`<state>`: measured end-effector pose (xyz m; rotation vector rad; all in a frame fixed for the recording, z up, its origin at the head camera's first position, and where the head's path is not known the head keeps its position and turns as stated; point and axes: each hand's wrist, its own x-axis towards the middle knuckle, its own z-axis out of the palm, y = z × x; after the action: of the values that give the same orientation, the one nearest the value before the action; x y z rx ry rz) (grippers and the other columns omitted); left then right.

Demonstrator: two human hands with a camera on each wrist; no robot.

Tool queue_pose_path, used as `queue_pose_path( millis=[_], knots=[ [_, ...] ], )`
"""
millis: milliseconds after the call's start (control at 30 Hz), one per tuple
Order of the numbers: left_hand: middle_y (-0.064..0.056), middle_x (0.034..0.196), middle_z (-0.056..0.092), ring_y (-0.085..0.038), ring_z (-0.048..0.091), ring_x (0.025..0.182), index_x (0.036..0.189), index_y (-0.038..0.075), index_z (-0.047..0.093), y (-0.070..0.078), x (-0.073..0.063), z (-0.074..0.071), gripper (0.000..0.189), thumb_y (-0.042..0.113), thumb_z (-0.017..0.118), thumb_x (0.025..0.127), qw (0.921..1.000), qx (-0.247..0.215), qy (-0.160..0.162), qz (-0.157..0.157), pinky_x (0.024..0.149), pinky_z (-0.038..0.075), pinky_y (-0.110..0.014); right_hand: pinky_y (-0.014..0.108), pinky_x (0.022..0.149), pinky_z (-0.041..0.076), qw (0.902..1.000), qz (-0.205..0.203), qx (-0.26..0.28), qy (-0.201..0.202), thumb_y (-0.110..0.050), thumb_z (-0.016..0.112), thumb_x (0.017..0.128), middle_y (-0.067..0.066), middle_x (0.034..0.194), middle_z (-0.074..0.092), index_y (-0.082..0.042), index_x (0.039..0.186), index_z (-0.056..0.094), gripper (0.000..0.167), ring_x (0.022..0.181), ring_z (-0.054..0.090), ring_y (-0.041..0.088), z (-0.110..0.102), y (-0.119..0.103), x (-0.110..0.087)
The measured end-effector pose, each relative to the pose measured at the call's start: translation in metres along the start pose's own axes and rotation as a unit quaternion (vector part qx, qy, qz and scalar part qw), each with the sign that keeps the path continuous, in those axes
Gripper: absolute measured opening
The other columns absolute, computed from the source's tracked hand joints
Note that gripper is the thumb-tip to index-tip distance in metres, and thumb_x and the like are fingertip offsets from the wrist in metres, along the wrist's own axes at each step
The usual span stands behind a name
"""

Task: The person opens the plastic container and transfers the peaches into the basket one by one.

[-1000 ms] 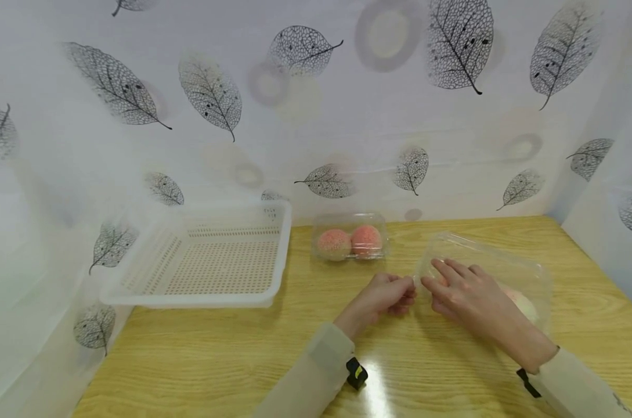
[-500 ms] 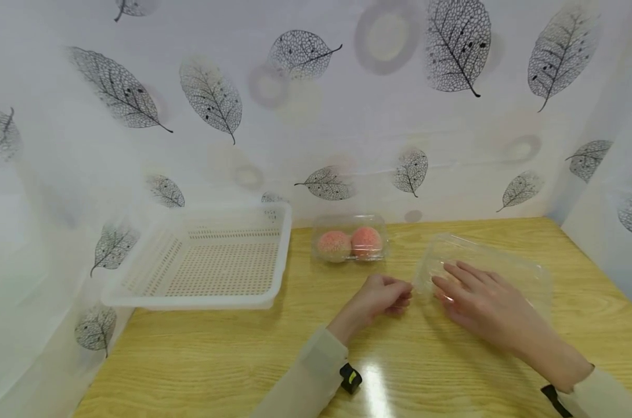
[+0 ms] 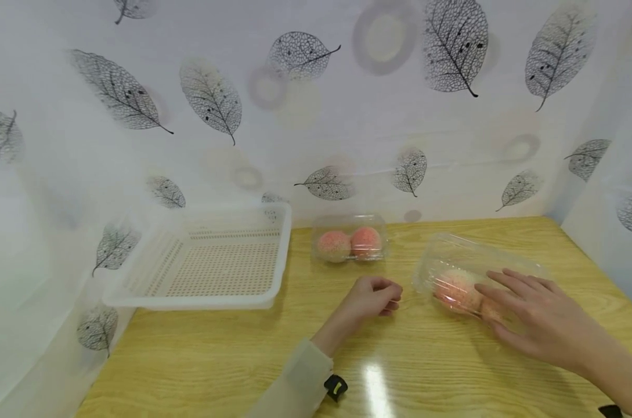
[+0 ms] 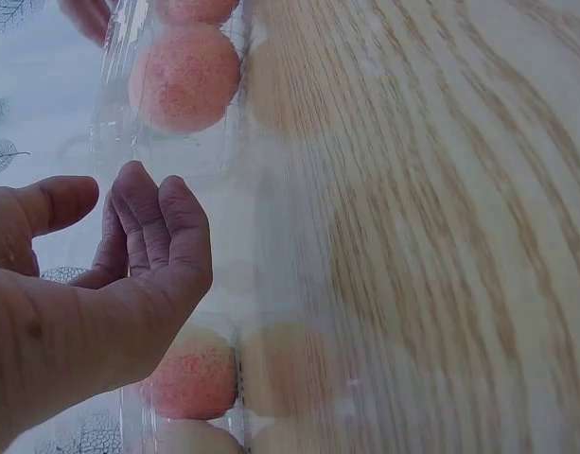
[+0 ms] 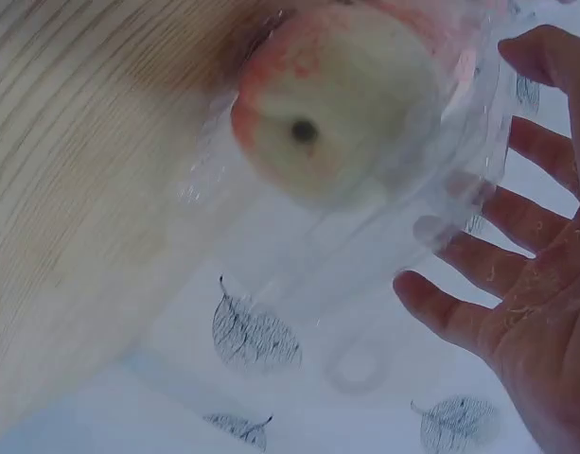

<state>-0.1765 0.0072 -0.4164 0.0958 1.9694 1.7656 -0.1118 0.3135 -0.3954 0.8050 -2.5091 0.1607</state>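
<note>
A clear plastic clamshell box [image 3: 483, 255] with two pink and cream peaches [image 3: 454, 290] lies at the right of the table. Over its right half spreads my right hand [image 3: 545, 319], fingers stretched out. The right wrist view shows this right hand [image 5: 526, 246] beside the box, with one peach [image 5: 337, 104] close up; whether the fingertips touch the plastic, I cannot tell. Left of the box, my left hand [image 3: 370, 299] hovers with fingers loosely bent and nothing in them. Thumb and fingers of that left hand [image 4: 129, 274] stand apart in the left wrist view.
A second clear box [image 3: 368, 220] with two peaches [image 3: 367, 242] stands at the back, near the wall. To its left is a white perforated plastic basket [image 3: 281, 255]. A leaf-patterned sheet hangs behind the wooden table [image 3: 232, 360].
My right hand has slid rightward along the right box, uncovering its left peach. My left hand has left the box's left edge and drawn back slightly left.
</note>
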Motion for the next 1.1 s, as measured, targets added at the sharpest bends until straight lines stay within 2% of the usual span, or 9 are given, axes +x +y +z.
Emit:
queue_pose_path(
  millis=[100,167,267,433,533,700,867,967,1100],
  knots=[
    [-0.007,0.101,0.072,-0.011,0.068,0.084,0.114,0.000,0.071,-0.001,-0.003,-0.006,0.025,0.020,0.063,0.102,1.0000,0.006,0.000,0.000,0.081,0.062,-0.030,0.067,0.078,0.049,0.9995,0.029,0.001,-0.010,-0.052,0.084,0.076,0.019,0.127,0.067,-0.018,0.127,0.068,0.063,0.111,0.063,0.044,-0.009,0.013,-0.010],
    [-0.008,0.103,0.072,-0.011,0.069,0.085,0.114,0.001,0.071,-0.002,-0.006,-0.013,0.024,0.020,0.062,0.103,1.0000,0.007,0.006,-0.001,0.081,0.062,-0.029,0.067,0.074,0.050,0.9992,0.040,0.000,-0.003,-0.048,0.090,0.068,0.021,0.126,0.067,-0.016,0.126,0.069,0.069,0.106,0.064,0.045,-0.013,0.022,-0.015],
    [-0.008,0.105,0.071,-0.012,0.069,0.086,0.116,0.001,0.070,-0.003,-0.008,-0.023,0.025,0.021,0.061,0.103,0.9999,0.008,0.013,0.001,0.082,0.062,-0.030,0.063,0.071,0.050,0.9984,0.057,-0.001,0.005,-0.044,0.093,0.062,0.023,0.126,0.066,-0.016,0.124,0.070,0.072,0.103,0.065,0.045,-0.017,0.032,-0.024],
    [-0.008,0.103,0.071,-0.012,0.069,0.086,0.117,-0.001,0.069,-0.003,-0.013,-0.034,0.026,0.020,0.061,0.103,0.9998,0.005,0.019,0.005,0.083,0.062,-0.031,0.061,0.069,0.051,0.9927,0.117,0.008,-0.029,-0.043,0.091,0.067,0.023,0.133,0.061,-0.020,0.129,0.069,0.070,0.106,0.063,0.047,-0.014,0.039,-0.038],
    [-0.007,0.100,0.071,-0.012,0.069,0.084,0.115,-0.001,0.069,-0.004,-0.015,-0.036,0.025,0.019,0.062,0.102,0.9998,-0.002,0.021,0.002,0.082,0.062,-0.030,0.063,0.067,0.053,0.9895,0.135,0.015,-0.048,-0.043,0.089,0.071,0.025,0.135,0.059,-0.019,0.132,0.067,0.070,0.106,0.061,0.051,-0.011,0.039,-0.042],
    [-0.007,0.099,0.071,-0.012,0.069,0.083,0.112,0.000,0.070,-0.008,-0.016,-0.035,0.022,0.018,0.063,0.102,0.9997,-0.004,0.023,0.000,0.079,0.062,-0.029,0.066,0.067,0.053,0.9926,0.117,0.002,-0.032,-0.045,0.091,0.067,0.027,0.128,0.061,-0.013,0.126,0.069,0.071,0.102,0.062,0.052,-0.008,0.036,-0.041],
    [-0.005,0.100,0.070,-0.010,0.069,0.083,0.113,0.002,0.070,-0.012,-0.014,-0.033,0.022,0.020,0.062,0.103,0.9999,-0.002,0.013,0.000,0.079,0.061,-0.027,0.066,0.066,0.053,0.9957,0.092,-0.005,0.006,-0.050,0.092,0.060,0.026,0.119,0.065,-0.011,0.115,0.073,0.070,0.097,0.064,0.049,-0.008,0.032,-0.038],
    [-0.005,0.100,0.070,-0.010,0.069,0.083,0.113,0.003,0.070,-0.013,-0.013,-0.033,0.023,0.021,0.062,0.103,1.0000,-0.002,0.008,0.000,0.079,0.061,-0.028,0.062,0.062,0.054,0.9966,0.076,-0.007,0.029,-0.053,0.092,0.058,0.024,0.108,0.068,-0.011,0.109,0.075,0.069,0.086,0.067,0.045,-0.007,0.029,-0.035],
    [-0.006,0.103,0.071,-0.010,0.069,0.084,0.114,0.003,0.070,-0.013,-0.012,-0.031,0.024,0.022,0.062,0.103,1.0000,0.000,0.006,0.000,0.080,0.061,-0.028,0.048,0.053,0.051,0.9975,0.047,-0.020,0.049,-0.062,0.088,0.060,0.016,0.089,0.068,-0.011,0.103,0.077,0.067,0.067,0.063,0.031,-0.005,0.023,-0.028]
  ],
)
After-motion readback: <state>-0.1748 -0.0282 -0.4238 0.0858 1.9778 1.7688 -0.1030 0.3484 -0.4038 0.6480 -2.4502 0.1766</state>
